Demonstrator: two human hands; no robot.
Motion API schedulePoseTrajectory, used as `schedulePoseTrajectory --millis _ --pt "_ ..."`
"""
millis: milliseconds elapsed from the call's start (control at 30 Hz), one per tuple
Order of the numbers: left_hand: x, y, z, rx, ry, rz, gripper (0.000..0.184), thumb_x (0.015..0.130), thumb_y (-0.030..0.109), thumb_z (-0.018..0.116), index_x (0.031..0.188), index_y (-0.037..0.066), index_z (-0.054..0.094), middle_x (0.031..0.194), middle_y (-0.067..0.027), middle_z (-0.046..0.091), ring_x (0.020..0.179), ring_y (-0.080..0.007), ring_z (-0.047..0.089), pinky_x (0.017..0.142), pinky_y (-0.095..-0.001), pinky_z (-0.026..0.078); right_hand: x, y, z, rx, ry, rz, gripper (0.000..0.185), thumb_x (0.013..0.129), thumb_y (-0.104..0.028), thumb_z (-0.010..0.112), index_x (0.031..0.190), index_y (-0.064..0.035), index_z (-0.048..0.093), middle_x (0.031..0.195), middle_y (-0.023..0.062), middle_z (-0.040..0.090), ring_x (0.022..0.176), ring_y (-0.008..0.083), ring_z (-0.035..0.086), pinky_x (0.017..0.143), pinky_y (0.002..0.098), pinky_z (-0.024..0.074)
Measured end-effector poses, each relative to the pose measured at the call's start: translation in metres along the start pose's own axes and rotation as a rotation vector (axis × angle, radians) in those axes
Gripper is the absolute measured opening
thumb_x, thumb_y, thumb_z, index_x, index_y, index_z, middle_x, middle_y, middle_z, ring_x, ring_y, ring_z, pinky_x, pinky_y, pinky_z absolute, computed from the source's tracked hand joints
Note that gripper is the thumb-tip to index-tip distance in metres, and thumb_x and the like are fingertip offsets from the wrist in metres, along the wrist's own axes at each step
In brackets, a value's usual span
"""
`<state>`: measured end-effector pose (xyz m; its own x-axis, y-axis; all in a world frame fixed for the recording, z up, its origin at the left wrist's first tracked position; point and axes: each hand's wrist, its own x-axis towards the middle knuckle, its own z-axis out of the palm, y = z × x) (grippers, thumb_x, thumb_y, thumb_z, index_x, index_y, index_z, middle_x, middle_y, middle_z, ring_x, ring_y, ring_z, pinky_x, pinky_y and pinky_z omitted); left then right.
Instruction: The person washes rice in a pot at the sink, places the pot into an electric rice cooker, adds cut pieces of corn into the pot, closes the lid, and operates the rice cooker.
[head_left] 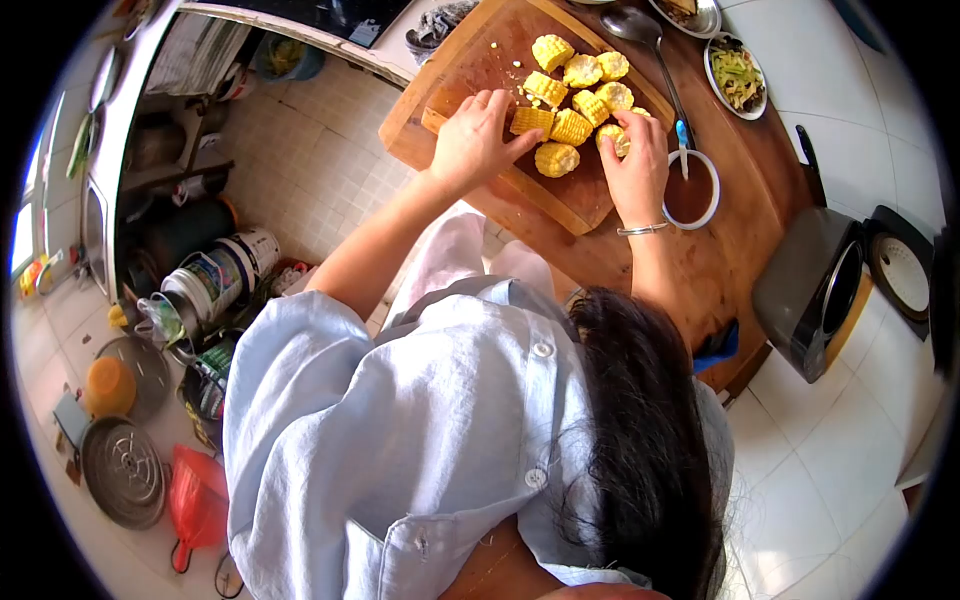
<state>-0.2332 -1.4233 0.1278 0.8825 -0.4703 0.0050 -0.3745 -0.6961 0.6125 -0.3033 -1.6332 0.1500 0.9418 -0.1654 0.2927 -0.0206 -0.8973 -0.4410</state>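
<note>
Several short yellow pieces of corn on the cob (pixel 552 52) are grouped on a wooden cutting board (pixel 470 60), with a few loose kernels beside them. My left hand (pixel 478 143) is at the board's left side, thumb and fingers apart. Its thumb reaches to the lower edge of one corn piece (pixel 531 121), apparently touching it. My right hand (pixel 640 168), with a bracelet (pixel 642 230) at the wrist, has its fingers closed around another corn piece (pixel 611 141) at the group's right edge. Part of that piece is hidden by the fingers.
Right of the board are a long-handled ladle (pixel 632 24), a white-rimmed bowl (pixel 716 190) of brown liquid, and a plate (pixel 762 98) of chopped food. A dark appliance (pixel 800 290) stands further right. Buckets (pixel 230 265) and a red dustpan-like item (pixel 198 500) are at left.
</note>
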Motion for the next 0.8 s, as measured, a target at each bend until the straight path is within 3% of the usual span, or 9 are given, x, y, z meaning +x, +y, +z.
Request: schedulePoseTrajectory --millis 167,333,433,667,800 --pt "0.004 0.005 0.009 -0.053 0.069 0.094 0.043 0.073 0.028 0.072 0.104 0.005 0.053 0.095 -0.0148 0.061 0.092 -0.0329 0.057 0.08 -0.0399 0.048 -0.007 -0.008 -0.005 -0.035 -0.125 0.065 0.012 0.077 -0.012 0.065 0.088 -0.0073 0.064 0.081 0.0092 0.06 0.08 0.029 0.059 0.073 0.0403 0.0475" --pt "0.011 -0.007 -0.002 -0.068 0.048 0.265 0.053 0.067 0.02 0.07 0.113 0.002 0.052 0.099 -0.0156 0.059 0.095 -0.0336 0.054 0.087 -0.0398 0.045 -0.014 -0.013 0.004 0.021 -0.104 0.058 0.019 0.08 -0.011 0.061 0.098 -0.0053 0.064 0.084 0.0112 0.06 0.081 0.0291 0.059 0.073 0.0395 0.0482" --pt "0.014 -0.006 -0.005 -0.104 -0.05 0.262 0.047 0.068 0.01 0.07 0.112 0.006 0.055 0.104 -0.0134 0.059 0.098 -0.0331 0.056 0.085 -0.0389 0.047 -0.011 -0.015 0.008 0.119 -0.144 0.08 0.023 0.081 -0.009 0.059 0.104 -0.0054 0.061 0.088 0.0118 0.061 0.084 0.0298 0.06 0.074 0.0396 0.0484" --pt "0.013 -0.009 0.003 -0.283 -0.076 0.228 0.045 0.069 0.013 0.069 0.111 0.005 0.057 0.1 -0.0143 0.058 0.098 -0.033 0.055 0.089 -0.0394 0.045 -0.015 -0.014 0.022 0.309 -0.225 0.186 0.033 0.082 -0.008 0.057 0.114 -0.0059 0.054 0.104 0.0139 0.062 0.094 0.0322 0.059 0.078 0.0407 0.0483" --pt "0.009 -0.007 0.004 -0.26 -0.079 0.161 0.047 0.069 0.012 0.069 0.114 0.005 0.056 0.104 -0.016 0.055 0.102 -0.035 0.054 0.088 -0.0396 0.046 -0.015 -0.022 0.02 0.203 -0.207 0.123 0.042 0.08 -0.013 0.062 0.12 -0.0063 0.05 0.106 0.0146 0.061 0.095 0.0323 0.059 0.08 0.0408 0.0486"
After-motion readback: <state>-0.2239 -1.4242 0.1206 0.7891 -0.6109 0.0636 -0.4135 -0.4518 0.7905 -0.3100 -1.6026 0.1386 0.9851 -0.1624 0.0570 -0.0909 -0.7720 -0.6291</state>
